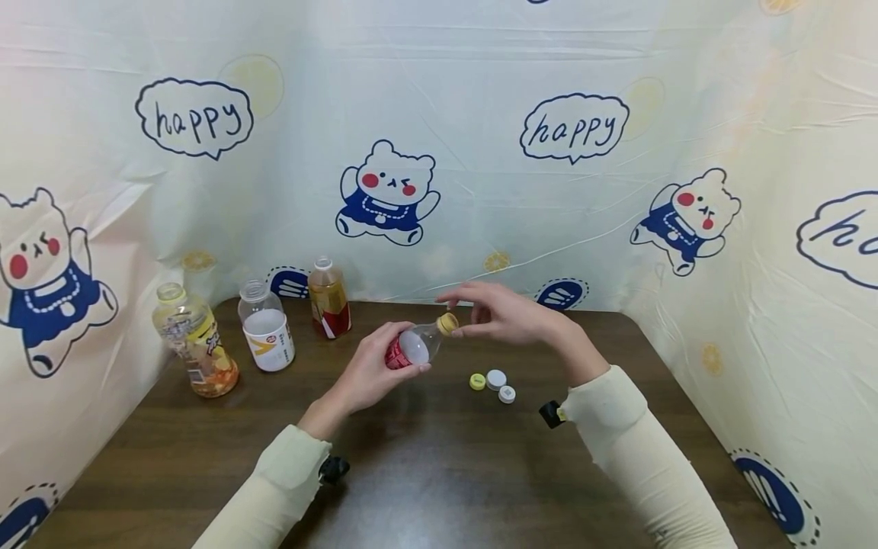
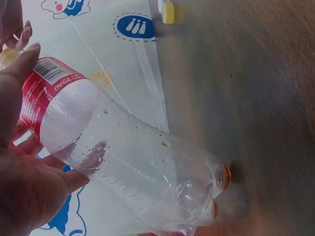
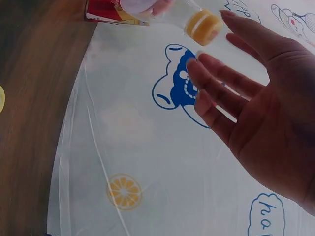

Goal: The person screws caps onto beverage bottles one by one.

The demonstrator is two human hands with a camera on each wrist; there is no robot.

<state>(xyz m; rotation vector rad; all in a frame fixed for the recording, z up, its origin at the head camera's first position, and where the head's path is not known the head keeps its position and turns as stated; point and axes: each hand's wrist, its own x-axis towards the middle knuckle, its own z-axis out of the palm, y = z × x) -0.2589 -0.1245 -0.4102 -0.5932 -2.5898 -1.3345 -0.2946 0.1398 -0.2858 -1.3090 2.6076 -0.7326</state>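
Note:
My left hand [image 1: 373, 364] grips a clear plastic Coca-Cola bottle [image 2: 123, 142] round its red label. The bottle is tilted, its neck pointing up to the right in the head view. Droplets cling to its wall in the left wrist view. A yellow cap [image 3: 204, 28] sits on the neck. Beside that cap is my right hand [image 1: 511, 314], its fingers spread and loosely bent. In the right wrist view the thumb tip lies close to the cap; whether they touch I cannot tell. Nothing is held in that hand.
Three capless bottles stand at the back left: one with a yellow label [image 1: 211, 347], one with a white label [image 1: 269, 341], one amber and red [image 1: 331, 301]. A yellow cap [image 1: 477, 381] and two white caps [image 1: 496, 379] lie on the brown table [image 1: 439, 473]. A printed curtain [image 1: 466, 213] hangs behind.

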